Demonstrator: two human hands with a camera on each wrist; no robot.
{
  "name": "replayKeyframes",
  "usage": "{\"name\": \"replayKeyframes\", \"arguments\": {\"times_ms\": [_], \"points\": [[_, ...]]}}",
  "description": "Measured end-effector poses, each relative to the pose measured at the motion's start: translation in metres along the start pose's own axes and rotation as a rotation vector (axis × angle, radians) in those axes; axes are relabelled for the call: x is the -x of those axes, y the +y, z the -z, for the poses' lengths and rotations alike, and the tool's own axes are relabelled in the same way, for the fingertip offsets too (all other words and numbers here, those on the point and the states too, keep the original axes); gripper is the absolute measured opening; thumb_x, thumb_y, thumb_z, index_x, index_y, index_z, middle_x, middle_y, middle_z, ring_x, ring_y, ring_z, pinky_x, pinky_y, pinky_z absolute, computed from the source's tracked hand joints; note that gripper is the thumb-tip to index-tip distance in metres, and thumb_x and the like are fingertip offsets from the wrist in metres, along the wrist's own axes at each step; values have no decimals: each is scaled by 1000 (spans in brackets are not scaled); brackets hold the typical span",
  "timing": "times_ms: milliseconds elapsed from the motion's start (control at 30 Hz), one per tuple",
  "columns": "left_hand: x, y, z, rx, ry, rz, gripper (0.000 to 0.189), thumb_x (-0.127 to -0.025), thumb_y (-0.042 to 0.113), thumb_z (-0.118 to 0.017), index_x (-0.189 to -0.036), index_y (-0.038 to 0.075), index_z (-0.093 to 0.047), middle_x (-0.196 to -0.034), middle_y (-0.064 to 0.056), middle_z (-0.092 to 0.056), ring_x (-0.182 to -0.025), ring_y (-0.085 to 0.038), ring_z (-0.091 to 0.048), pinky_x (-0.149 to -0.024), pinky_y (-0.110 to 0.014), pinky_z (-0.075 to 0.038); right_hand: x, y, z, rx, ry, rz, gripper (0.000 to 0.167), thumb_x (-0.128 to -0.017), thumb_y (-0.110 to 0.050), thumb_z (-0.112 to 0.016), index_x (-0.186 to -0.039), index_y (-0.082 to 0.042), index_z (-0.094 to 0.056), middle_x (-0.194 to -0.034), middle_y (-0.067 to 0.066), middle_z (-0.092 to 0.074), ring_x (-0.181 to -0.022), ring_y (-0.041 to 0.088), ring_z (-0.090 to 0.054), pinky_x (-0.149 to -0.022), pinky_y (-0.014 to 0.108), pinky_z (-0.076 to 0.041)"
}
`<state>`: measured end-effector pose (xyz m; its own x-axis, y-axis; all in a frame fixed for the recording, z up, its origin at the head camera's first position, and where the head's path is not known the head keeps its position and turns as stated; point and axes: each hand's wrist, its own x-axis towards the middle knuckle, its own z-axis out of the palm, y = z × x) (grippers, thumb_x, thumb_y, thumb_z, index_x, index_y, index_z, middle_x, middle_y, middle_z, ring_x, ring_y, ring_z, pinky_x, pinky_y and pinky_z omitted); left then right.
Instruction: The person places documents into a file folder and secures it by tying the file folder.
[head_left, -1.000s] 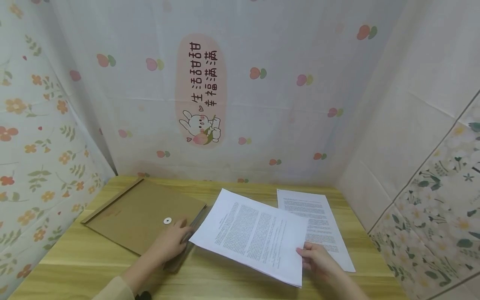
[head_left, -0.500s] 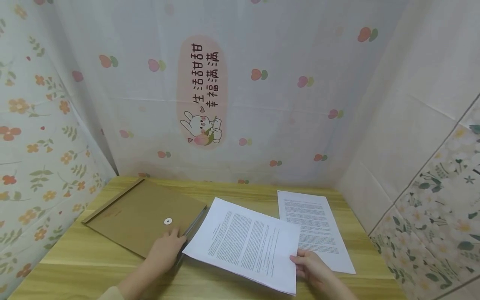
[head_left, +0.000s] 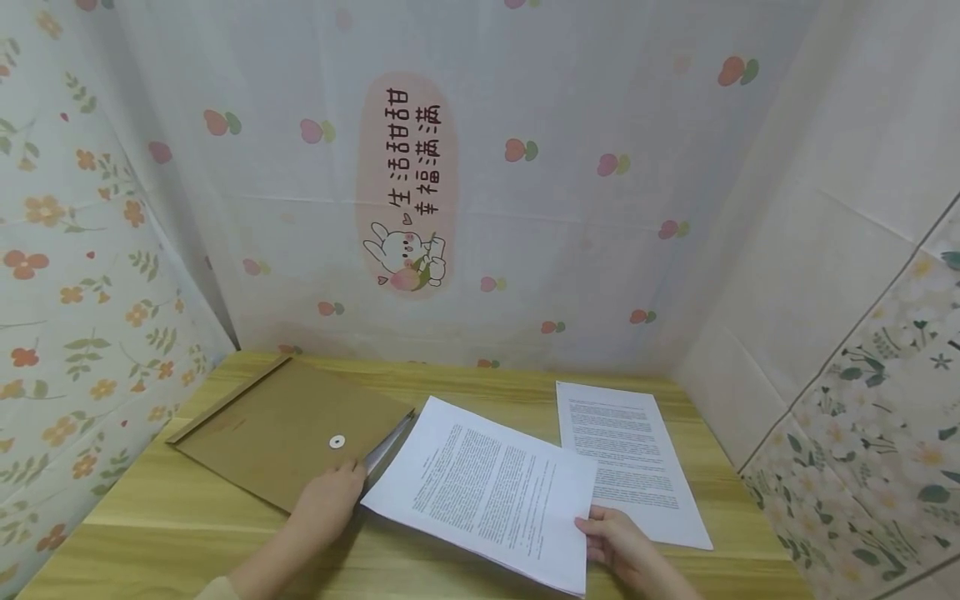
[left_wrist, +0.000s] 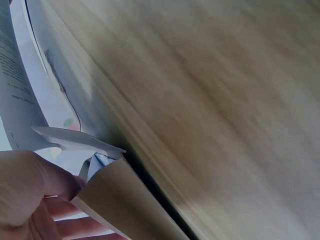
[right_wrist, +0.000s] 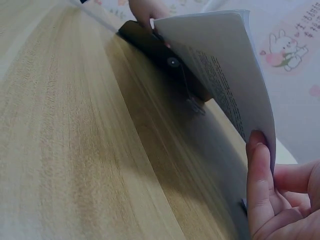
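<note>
A brown kraft document envelope (head_left: 262, 425) with a white round button (head_left: 337, 442) lies at the left of the table. At its right-hand mouth my left hand (head_left: 322, 500) grips the edge; in the left wrist view the thumb is at the lip of the envelope (left_wrist: 125, 197), which gapes a little. My right hand (head_left: 618, 542) pinches a thin stack of printed sheets (head_left: 487, 492) by its lower right edge. The stack is raised and tilted, its left edge close beside the envelope's mouth. From the right wrist, the flap's button (right_wrist: 173, 62) with a string shows under the stack.
Another printed sheet (head_left: 630, 458) lies on the wood-grain table (head_left: 135, 525) at the right, partly covered by the held stack. Patterned cloth (head_left: 562, 250) hangs behind the table and at both sides.
The stack has moved left and toward me, nearer the envelope's mouth. My left hand has shifted slightly along the mouth, which now gapes more visibly; the loose sheet stays put.
</note>
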<state>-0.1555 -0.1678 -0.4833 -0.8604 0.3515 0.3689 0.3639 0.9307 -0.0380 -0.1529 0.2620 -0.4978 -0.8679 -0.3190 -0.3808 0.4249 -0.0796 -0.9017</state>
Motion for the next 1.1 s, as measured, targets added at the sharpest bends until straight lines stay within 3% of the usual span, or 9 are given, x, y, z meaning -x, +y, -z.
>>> {"name": "replayKeyframes", "arguments": {"times_ms": [267,667,867,1100], "points": [[0,-1,5,73,-6,21,49,-62,-14,-73,-109,-8,-61,-98,-21,-64,-74,-34,-64,-54,-42,-54,1,0,-6,-2,4,2,21,-93,-4,-55,-111,6,-60,-93,10,-71,-83,20,-69,-73,29,-56],[3,-5,4,36,32,3,54,-63,-15,-67,-117,-10,-59,-104,-20,-62,-72,-32,-62,-49,-37,-51,0,-4,-15,44,-22,-2,30,-94,-5,-56,-118,11,-55,-98,13,-70,-86,23,-69,-76,33,-56],[4,-8,5,31,39,-13,60,-62,-15,-66,-121,-10,-57,-110,-21,-60,-86,-35,-63,-51,-39,-52,-7,-6,-17,61,-3,7,33,-94,-5,-56,-120,14,-52,-99,12,-70,-90,24,-69,-80,35,-55],[6,-9,9,21,-45,-13,66,-62,-13,-68,-126,-9,-54,-118,-22,-56,-102,-37,-59,-56,-47,-52,-25,-17,-17,91,4,38,33,-93,-6,-56,-120,14,-53,-99,11,-70,-89,22,-69,-79,32,-55]]}}
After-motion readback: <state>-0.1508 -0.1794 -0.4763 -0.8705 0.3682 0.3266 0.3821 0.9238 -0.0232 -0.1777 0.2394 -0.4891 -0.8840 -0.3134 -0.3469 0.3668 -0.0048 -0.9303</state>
